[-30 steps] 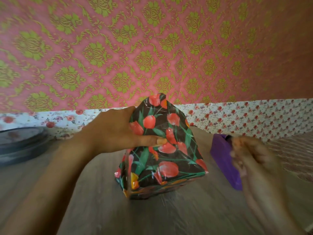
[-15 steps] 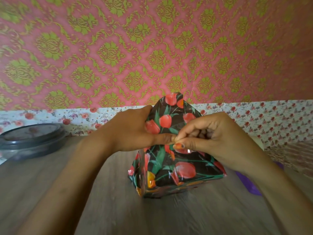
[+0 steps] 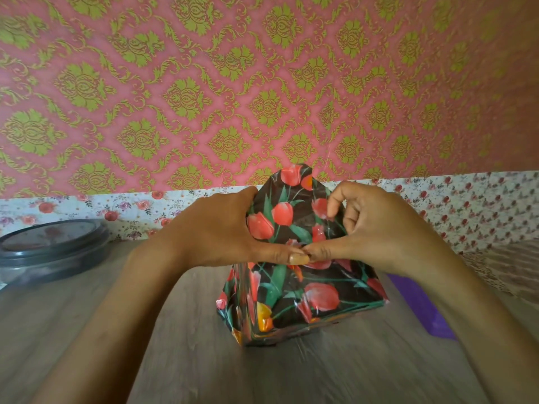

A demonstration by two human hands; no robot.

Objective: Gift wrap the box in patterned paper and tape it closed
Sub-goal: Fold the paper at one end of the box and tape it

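The box (image 3: pixel 306 298) stands on the wooden table, wrapped in glossy black paper with red tulips. Its end flap is folded up into a triangle that faces me. My left hand (image 3: pixel 215 228) grips the upper left of the package, with the thumb laid across the front fold. My right hand (image 3: pixel 376 228) meets it from the right with curled fingers on the paper, and its thumb tip presses the flap beside the left thumb. I cannot make out any tape under the thumbs.
A purple tape dispenser (image 3: pixel 420 307) lies on the table (image 3: pixel 175 360) to the right, partly behind my right forearm. A dark round lidded container (image 3: pixel 49 252) sits at the far left. A floral paper strip (image 3: pixel 466 205) runs along the wall behind.
My right hand came from the purple dispenser to the front of the box and now presses the flap next to my left thumb. The left hand kept its hold.
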